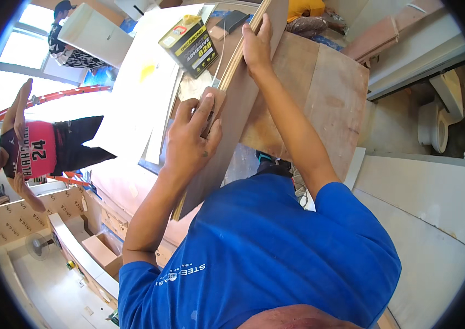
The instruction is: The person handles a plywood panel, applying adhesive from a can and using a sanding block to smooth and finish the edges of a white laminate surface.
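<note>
Board (231, 129) up on its edge, right in front of the body, running away from me at a slant, layered rim uppermost! Right hand (257, 49) well along it, palm to the face, fingers and thumb spread at the rim; that's a brace more than a full wrap. Left hand (189, 141) nearer the body, fingers curled round a small block (217, 104) that looks set against the rim. So where's my worry? First, the tip: I can't see what carries the lower edge from here, and if the left pushes harder than the right can steady, the whole board could lean or skid. Second, the block: let it roll off that narrow rim and it could round the corner, or send knuckles into raw layers. Splinters, too, I'd say, with bare fingers so close to the edge. And look just across the rim: the can (188, 52) near the board's far side! I can't tell whether its top is sealed; one swing of the board that way might knock it, and any spill would threaten the white sheet (125, 93) beside it. The person in the pink top (40, 145) is well apart, so I rate that clash unlikely.
</note>
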The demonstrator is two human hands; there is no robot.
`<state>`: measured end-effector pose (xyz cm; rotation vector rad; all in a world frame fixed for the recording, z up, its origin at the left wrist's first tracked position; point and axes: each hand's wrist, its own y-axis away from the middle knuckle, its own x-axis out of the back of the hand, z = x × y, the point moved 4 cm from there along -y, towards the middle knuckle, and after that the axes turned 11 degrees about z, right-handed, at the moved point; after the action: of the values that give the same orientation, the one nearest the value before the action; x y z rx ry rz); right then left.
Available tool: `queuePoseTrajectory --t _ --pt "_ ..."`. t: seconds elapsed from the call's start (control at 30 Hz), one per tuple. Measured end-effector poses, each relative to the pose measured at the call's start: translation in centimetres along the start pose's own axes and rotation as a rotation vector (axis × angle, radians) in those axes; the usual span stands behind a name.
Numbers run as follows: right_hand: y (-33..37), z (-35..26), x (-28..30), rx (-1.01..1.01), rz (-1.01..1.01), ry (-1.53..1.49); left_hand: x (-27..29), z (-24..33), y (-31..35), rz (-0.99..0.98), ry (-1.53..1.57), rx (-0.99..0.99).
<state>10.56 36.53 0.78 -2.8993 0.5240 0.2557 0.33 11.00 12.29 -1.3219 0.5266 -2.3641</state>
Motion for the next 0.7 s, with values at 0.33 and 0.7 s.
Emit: queuePoseTrajectory --t 0.33,0.7 --pt "-31.7 3.7 -2.3 0.328 0.028 0.195 -1.3 0.9 -1.5 -0.015 -0.061 -0.035" --pt "-36.2 8.3 -5.3 0.295 -0.027 0.100 -2.3 0.7 -3.2 0.004 -0.086 0.055"
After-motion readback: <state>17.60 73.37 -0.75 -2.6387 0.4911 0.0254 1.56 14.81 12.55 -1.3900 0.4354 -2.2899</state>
